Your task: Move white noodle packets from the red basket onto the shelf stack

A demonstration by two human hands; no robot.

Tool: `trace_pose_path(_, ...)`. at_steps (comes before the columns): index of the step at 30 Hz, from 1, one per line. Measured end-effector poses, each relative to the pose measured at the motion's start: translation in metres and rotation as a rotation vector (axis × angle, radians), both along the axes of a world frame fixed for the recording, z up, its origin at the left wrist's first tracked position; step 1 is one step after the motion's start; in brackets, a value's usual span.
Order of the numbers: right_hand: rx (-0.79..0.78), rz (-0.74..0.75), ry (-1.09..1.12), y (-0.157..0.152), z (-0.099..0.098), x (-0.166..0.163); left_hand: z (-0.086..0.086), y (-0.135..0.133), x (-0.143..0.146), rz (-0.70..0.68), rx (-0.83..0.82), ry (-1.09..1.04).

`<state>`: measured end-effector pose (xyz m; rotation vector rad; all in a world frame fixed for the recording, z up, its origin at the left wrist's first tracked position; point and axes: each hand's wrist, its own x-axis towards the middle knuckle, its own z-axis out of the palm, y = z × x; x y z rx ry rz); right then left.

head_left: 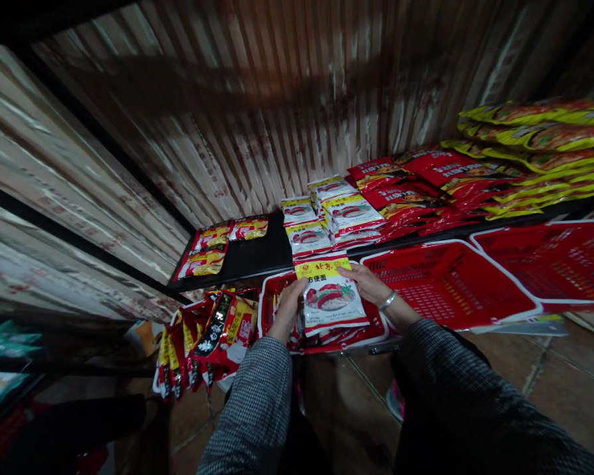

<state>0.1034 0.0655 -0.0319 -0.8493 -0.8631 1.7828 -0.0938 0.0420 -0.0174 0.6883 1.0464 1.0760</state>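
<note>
Noodle packet (332, 298): white, with a yellow top band. "方便面" is printed on it and readable; the red characters above that are too blurred to read. A bowl picture sits below.

My left hand (287, 305) pinches its left edge and my right hand (370, 284) pinches the upper right corner, fingers closed on the wrapper. I hold it just above a red basket (376, 338) with more packets inside, count hidden.

Two further red baskets (450, 284) stand to the right, three in total.

On the black shelf (257, 254):
- four stacks of matching packets (350, 214)
- three red-and-yellow packets (212, 236) at the left end
- red packs (410, 188) and yellow packs (539, 138) to the right, text unreadable
</note>
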Motion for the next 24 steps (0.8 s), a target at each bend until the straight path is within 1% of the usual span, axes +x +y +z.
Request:
trace_pose_path(2, 0.034, -0.010, -0.047, 0.001, 0.002, 0.002, -0.004, -0.013, 0.002, -0.071, -0.055, 0.075)
trace_pose_path(4, 0.088, -0.019, -0.130, 0.002, 0.002, 0.005, -0.009, -0.026, 0.002, -0.089, 0.000, 0.125)
trace_pose_path(5, 0.122, -0.047, -0.192, 0.001, 0.002, 0.006, -0.011, -0.033, 0.001, -0.096, 0.011, 0.150)
trace_pose_path(7, 0.211, -0.189, -0.370, 0.000, 0.002, 0.009, -0.016, -0.045, -0.002, -0.134, 0.002, 0.205)
trace_pose_path(9, 0.347, -0.361, -0.608, -0.002, 0.003, 0.011, -0.022, -0.057, -0.004, -0.203, -0.031, 0.264)
trace_pose_path(10, 0.429, -0.402, -0.723, -0.004, 0.003, 0.012, -0.025, -0.061, -0.003, -0.241, -0.040, 0.290)
trace_pose_path(11, 0.510, -0.386, -0.814, -0.006, 0.004, 0.013, -0.028, -0.066, -0.002, -0.276, -0.042, 0.312)
trace_pose_path(12, 0.577, -0.313, -0.870, -0.008, 0.004, 0.012, -0.032, -0.069, -0.001, -0.304, -0.040, 0.331)
trace_pose_path(13, 0.623, -0.203, -0.893, -0.009, 0.004, 0.011, -0.034, -0.071, 0.002, -0.325, -0.034, 0.344)
trace_pose_path(15, 0.655, 0.027, -0.878, -0.010, 0.002, 0.008, -0.039, -0.073, 0.007, -0.348, -0.021, 0.361)
trace_pose_path(16, 0.652, 0.114, -0.868, -0.010, -0.001, 0.006, -0.040, -0.073, 0.010, -0.355, -0.014, 0.364)
trace_pose_path(17, 0.644, 0.163, -0.867, -0.009, -0.003, 0.004, -0.040, -0.073, 0.012, -0.358, -0.007, 0.364)
trace_pose_path(18, 0.631, 0.174, -0.874, -0.008, -0.007, 0.003, -0.040, -0.072, 0.014, -0.361, -0.002, 0.360)
trace_pose_path(19, 0.611, 0.153, -0.881, -0.007, -0.010, 0.002, -0.040, -0.072, 0.016, -0.360, -0.001, 0.353)
trace_pose_path(22, 0.518, 0.011, -0.864, -0.003, -0.019, 0.001, -0.038, -0.074, 0.018, -0.360, -0.031, 0.321)
trace_pose_path(24, 0.453, -0.046, -0.841, -0.001, -0.022, 0.000, -0.038, -0.076, 0.018, -0.370, -0.051, 0.303)
